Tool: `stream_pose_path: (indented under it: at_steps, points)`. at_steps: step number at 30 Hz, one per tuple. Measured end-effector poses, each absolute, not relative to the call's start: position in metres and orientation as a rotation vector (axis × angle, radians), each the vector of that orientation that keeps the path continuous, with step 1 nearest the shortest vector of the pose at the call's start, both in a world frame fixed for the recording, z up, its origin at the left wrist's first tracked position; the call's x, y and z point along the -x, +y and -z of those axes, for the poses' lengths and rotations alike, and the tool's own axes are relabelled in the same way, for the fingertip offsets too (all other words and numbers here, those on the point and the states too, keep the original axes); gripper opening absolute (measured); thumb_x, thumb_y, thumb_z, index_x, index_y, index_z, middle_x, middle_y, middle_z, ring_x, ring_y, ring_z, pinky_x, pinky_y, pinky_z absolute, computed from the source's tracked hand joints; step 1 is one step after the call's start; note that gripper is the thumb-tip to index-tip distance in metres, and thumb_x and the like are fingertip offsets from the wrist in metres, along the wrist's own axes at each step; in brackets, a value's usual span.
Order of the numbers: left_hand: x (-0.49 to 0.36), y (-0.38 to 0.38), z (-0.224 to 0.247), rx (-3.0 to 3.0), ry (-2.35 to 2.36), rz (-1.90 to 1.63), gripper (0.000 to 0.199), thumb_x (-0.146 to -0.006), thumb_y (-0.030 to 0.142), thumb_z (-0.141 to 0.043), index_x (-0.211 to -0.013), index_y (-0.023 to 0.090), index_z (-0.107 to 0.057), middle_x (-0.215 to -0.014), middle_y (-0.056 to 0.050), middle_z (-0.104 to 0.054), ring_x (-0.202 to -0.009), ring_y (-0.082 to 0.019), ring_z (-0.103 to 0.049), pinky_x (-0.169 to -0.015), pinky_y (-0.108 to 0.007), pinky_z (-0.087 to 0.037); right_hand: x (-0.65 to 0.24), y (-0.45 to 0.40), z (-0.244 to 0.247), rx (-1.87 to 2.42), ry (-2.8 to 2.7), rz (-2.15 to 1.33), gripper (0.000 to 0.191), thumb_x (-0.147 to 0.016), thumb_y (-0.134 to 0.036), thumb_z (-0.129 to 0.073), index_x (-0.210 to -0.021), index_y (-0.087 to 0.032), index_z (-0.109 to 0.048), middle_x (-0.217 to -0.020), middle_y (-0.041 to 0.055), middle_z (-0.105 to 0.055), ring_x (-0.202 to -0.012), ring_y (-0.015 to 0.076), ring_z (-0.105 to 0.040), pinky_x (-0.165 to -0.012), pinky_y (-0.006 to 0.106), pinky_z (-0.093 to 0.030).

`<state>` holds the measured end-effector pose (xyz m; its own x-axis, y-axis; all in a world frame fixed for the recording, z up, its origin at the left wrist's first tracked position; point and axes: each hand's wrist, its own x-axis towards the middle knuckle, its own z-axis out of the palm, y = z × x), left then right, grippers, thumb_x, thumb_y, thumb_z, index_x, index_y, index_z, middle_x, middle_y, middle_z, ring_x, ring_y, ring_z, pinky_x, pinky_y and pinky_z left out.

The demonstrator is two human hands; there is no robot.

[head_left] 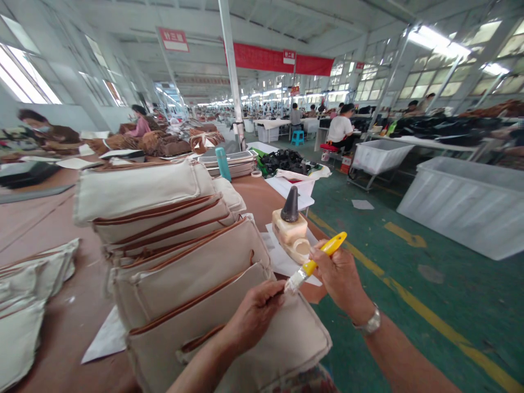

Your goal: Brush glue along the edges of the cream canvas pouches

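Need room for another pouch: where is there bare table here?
The brown tabletop is bare between the stacked cream canvas pouches and the loose cream canvas pieces at far left. It is crowded at the right hand, where a cream plastic bottle with a black cone nozzle stands on white paper beside the stack.

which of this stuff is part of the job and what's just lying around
Part of the job:
yellow-handled brush in the right hand
canvas pouch held by the left hand
stacked canvas pouches
cream bottle with black nozzle

Just lying about:
teal bottle
black material pile
white plastic bin
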<state>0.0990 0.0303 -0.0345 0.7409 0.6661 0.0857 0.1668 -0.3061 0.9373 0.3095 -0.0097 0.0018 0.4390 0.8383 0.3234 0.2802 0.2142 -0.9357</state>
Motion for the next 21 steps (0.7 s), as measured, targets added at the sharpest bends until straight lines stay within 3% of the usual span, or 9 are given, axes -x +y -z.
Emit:
stream_pose_path:
  at_steps: [7, 14, 18, 21]
  points:
    - [-0.089, 0.014, 0.029, -2.224, 0.716, -0.744, 0.023, -0.1, 0.028, -0.048, -0.089, 0.018, -0.066, -0.079, -0.002, -0.06, -0.072, -0.012, -0.056, -0.063, -0.02, -0.041, -0.328, -0.012, 0.0, 1.308, -0.927, -0.406, 0.033, -0.093, -0.049, -0.061, -0.082, -0.018, -0.06, -0.054, -0.0041, -0.046, -0.045, 0.0136, -0.041, -0.043, 0.023, -0.033]
    - [-0.082, -0.011, -0.005, -2.827, 0.641, -0.923, 0.03, -0.103, 0.037, -0.047, -0.083, 0.018, -0.059, -0.069, 0.0, -0.062, -0.058, -0.013, -0.055, -0.054, -0.025, -0.037, -0.301, -0.039, -0.026, 1.012, -0.825, -0.73, 0.028, -0.093, -0.041, -0.069, -0.081, -0.018, -0.061, -0.053, -0.005, -0.042, -0.044, 0.0101, -0.034, -0.039, 0.019, -0.025]
    - [-0.074, -0.015, -0.013, -2.929, 0.696, -0.96, 0.035, -0.102, 0.042, -0.047, -0.077, 0.019, -0.056, -0.067, 0.001, -0.061, -0.056, -0.013, -0.055, -0.052, -0.027, -0.036, -0.293, -0.063, -0.035, 1.062, -1.025, -0.798, 0.026, -0.097, -0.037, -0.065, -0.079, -0.018, -0.065, -0.056, -0.0029, -0.045, -0.046, 0.0107, -0.04, -0.043, 0.019, -0.034]
    - [-0.069, -0.017, -0.014, -2.98, 0.694, -0.923, 0.037, -0.101, 0.043, -0.048, -0.073, 0.019, -0.053, -0.067, 0.0, -0.06, -0.056, -0.013, -0.054, -0.05, -0.028, -0.034, -0.3, -0.077, -0.043, 1.064, -1.118, -0.773, 0.02, -0.092, -0.031, -0.069, -0.077, -0.018, -0.066, -0.069, -0.0001, -0.052, -0.05, 0.0106, -0.045, -0.044, 0.019, -0.038]
